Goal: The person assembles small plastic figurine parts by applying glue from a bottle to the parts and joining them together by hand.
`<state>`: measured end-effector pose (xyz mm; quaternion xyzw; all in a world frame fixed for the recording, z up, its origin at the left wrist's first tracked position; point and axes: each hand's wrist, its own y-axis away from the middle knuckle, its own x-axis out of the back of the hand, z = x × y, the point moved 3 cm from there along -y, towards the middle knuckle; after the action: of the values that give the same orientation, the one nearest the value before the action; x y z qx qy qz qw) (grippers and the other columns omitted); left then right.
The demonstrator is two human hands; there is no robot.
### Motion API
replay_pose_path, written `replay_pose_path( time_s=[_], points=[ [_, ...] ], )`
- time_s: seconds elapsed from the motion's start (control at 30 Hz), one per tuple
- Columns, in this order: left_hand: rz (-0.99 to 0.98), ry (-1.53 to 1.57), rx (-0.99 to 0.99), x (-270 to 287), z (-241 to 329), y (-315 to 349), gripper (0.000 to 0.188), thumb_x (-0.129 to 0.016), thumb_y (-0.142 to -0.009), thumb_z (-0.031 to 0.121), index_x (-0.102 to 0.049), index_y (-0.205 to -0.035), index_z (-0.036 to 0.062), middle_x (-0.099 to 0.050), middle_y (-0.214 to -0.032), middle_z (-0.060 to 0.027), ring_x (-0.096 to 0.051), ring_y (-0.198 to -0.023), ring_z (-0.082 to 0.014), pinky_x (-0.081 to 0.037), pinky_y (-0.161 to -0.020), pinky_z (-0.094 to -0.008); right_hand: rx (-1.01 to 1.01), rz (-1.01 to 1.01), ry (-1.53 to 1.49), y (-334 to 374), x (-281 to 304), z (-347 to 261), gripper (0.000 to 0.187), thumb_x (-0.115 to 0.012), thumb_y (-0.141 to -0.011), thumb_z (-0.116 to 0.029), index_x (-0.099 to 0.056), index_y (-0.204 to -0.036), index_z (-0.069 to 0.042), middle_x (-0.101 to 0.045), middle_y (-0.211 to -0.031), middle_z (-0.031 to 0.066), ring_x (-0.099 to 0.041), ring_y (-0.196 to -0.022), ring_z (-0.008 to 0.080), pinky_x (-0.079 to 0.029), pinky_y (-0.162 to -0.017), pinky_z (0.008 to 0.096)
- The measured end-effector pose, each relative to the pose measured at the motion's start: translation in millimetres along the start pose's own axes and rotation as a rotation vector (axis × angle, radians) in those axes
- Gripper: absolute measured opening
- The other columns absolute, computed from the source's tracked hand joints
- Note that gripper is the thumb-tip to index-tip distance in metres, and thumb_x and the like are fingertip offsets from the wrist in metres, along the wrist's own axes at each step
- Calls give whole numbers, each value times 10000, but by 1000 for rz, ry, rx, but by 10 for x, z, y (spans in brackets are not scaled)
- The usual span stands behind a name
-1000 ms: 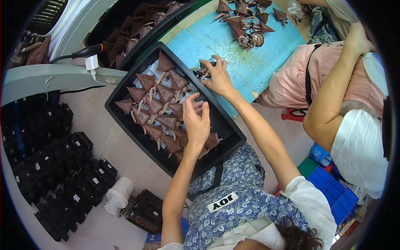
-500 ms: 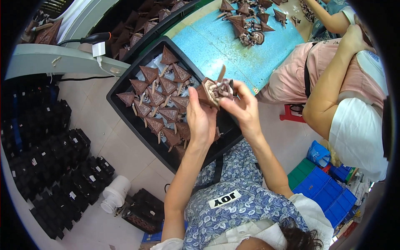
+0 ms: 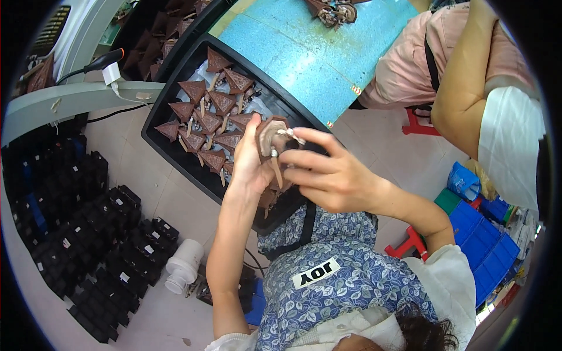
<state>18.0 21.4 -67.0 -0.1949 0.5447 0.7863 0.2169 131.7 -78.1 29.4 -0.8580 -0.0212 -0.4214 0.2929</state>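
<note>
Above the black tray, my left hand (image 3: 249,167) is closed round a brown, pointed figurine (image 3: 270,130). Its pale grey, moulded side faces up, and a flat tan stick juts from it toward me. My right hand (image 3: 331,172) comes in from the right, with bent fingers on the small grey-white parts and beside the stick. The right thumb is mostly hidden. Under and left of my hands, the black tray (image 3: 186,173) holds several similar brown figurines (image 3: 222,103), with points, sticks and pale sheeting between them.
A blue-topped table (image 3: 281,44) adjoins the tray, with more figurines (image 3: 333,13) at its far edge. A co-worker's bent arm (image 3: 465,76) is at right. Black bins (image 3: 111,251) stack at lower left; blue crates (image 3: 483,245) and a red stool (image 3: 410,243) are on the right.
The figurine has turned in my hands: its stick pointed away and now points toward me. My right hand has shifted from gripping its edge to fingers over its face. The whole view has shifted.
</note>
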Motion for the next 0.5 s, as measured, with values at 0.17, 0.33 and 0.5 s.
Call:
replay_pose_path(
  time_s=[0.17, 0.33, 0.5],
  points=[
    [-67, 408, 160, -25, -120, 101, 399, -461, -970, 422, -629, -965, 61, -649, -899, -124, -640, -830, -287, -538, -797, -473, -381, 416, -17, 175, 165, -33, 236, -711, -635, -35, -624, -848, 17, -621, -847, 93, -603, -729, 256, -507, -669, 345],
    [-223, 306, -65, -234, -224, 71, 407, -473, -957, 460, -635, -927, 88, -673, -879, -141, -656, -847, -284, -544, -755, -405, -860, 480, -279, 115, -187, -146, 410, -788, -672, -124, -577, -999, 8, -555, -845, 114, -581, -736, 250, -497, -665, 337],
    [-440, 705, -10, -384, -349, 55, 375, -487, -960, 423, -622, -909, 77, -555, -888, -43, -508, -928, -185, -475, -823, -321, -745, 482, -101, 15, -190, -329, 425, -740, -631, -25, -601, -1028, 38, -507, -907, 123, -534, -821, 283, -469, -711, 379]
  ],
)
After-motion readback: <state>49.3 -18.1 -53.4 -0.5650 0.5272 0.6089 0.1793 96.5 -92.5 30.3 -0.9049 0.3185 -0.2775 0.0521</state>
